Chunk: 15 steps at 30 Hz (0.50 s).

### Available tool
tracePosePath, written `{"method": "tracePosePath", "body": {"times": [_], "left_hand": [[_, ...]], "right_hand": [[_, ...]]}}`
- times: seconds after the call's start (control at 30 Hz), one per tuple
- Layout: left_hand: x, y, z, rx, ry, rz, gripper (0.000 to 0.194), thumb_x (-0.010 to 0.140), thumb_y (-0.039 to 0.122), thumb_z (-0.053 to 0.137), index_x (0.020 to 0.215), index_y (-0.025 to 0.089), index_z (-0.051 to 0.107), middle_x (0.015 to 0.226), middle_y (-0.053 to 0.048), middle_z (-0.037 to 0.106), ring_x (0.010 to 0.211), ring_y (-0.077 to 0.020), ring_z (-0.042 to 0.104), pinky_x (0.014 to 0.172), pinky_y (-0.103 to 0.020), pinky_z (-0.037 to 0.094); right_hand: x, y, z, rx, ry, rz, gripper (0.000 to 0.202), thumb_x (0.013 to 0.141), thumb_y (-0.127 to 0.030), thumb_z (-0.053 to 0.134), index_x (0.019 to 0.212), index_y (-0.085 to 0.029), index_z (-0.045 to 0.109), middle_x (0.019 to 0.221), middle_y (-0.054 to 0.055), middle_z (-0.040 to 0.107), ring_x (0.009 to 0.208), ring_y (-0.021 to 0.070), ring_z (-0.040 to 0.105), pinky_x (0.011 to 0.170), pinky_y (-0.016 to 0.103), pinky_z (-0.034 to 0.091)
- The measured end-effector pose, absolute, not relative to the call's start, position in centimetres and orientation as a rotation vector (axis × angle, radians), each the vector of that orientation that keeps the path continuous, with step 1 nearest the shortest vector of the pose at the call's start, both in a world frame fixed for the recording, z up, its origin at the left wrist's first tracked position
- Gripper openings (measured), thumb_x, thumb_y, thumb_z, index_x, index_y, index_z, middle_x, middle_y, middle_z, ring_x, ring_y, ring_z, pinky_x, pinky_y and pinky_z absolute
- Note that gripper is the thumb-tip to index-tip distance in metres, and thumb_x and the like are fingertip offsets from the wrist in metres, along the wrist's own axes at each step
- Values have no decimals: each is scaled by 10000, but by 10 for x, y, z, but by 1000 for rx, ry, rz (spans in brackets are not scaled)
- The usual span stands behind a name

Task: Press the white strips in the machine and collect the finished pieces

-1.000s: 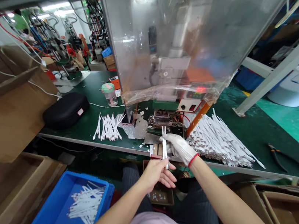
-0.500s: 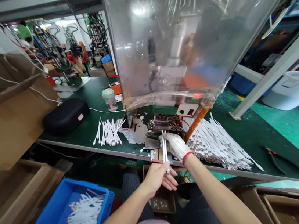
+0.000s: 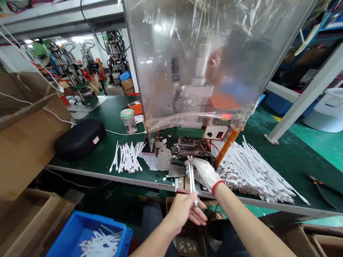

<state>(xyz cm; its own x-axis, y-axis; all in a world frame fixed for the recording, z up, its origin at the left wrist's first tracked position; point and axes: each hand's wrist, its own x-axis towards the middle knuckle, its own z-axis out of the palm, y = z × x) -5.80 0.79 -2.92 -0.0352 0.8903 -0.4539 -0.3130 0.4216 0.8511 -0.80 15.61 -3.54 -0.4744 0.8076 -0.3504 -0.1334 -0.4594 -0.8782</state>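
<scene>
A couple of short white cables (image 3: 191,177) stretch between my two hands, just in front of the machine's metal fixture (image 3: 191,144). My left hand (image 3: 186,212) is bare and pinches their near ends between thumb and fingers; its other fingers are loosely curled. At the far ends, my right hand (image 3: 205,172), in a white knit glove with a red cuff, grips the cables close to the fixture. Its fingertips are partly hidden. A large pile of similar white cables (image 3: 254,172) lies right of the gloved hand, and a smaller bunch (image 3: 127,157) lies to the left.
A plastic-wrapped clear guard (image 3: 165,82) hangs over the fixture. Pliers (image 3: 322,190) lie at the right, with a black case (image 3: 79,138) and a lidded cup (image 3: 128,121) at the left. Below left, a blue bin (image 3: 62,241) holds more cables. Cardboard boxes (image 3: 18,154) flank the bench.
The camera view has tilted up slightly, so everything sits a little lower in the picture. Both hands keep their hold on the cables at nearly the same place by the fixture.
</scene>
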Motion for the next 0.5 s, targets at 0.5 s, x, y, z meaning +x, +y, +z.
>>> {"method": "tracePosePath", "body": {"times": [0.5], "left_hand": [[-49,-4,-31,636,1225,1098,618,637,761,463,665,148,542,493,-32,579,345,-108,493,367,-201,308]], "right_hand": [[-2,137,-20,-984,-1053,2035,173,733,-291,681,705,-137,606,576,16,586,426,109,523,395,214,428]]}}
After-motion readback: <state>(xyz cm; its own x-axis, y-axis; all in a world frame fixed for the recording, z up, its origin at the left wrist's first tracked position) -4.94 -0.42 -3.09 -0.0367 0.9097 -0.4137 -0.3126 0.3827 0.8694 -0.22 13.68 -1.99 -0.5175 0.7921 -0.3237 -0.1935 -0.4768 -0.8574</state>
